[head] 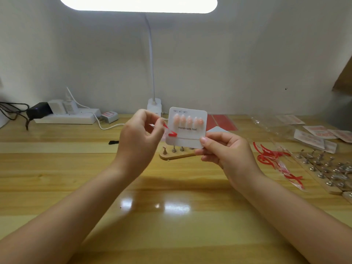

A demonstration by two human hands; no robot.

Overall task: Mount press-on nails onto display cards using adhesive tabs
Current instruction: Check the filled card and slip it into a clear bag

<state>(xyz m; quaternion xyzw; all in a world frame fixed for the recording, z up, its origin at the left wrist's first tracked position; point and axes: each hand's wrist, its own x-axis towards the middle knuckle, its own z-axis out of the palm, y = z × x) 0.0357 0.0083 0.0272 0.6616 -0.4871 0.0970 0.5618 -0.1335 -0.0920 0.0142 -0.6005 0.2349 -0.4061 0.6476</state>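
Observation:
My right hand [221,149] grips a white display card [187,137] by its lower right corner, holding it upright above the table. The card reads "Handmade Nail" and carries a row of several pink press-on nails [188,121] near its top. My left hand [141,130] pinches a red-edged clear adhesive strip [169,131] that touches the card's left edge, just above a thin line across the card's lower part.
A wooden nail stand [175,154] with metal pegs lies behind the card. Peeled red strips [274,159], more peg stands [327,170] and small packets [316,134] lie at the right. Red adhesive sheets [222,121], a lamp base [154,107] and a power strip [66,116] stand at the back.

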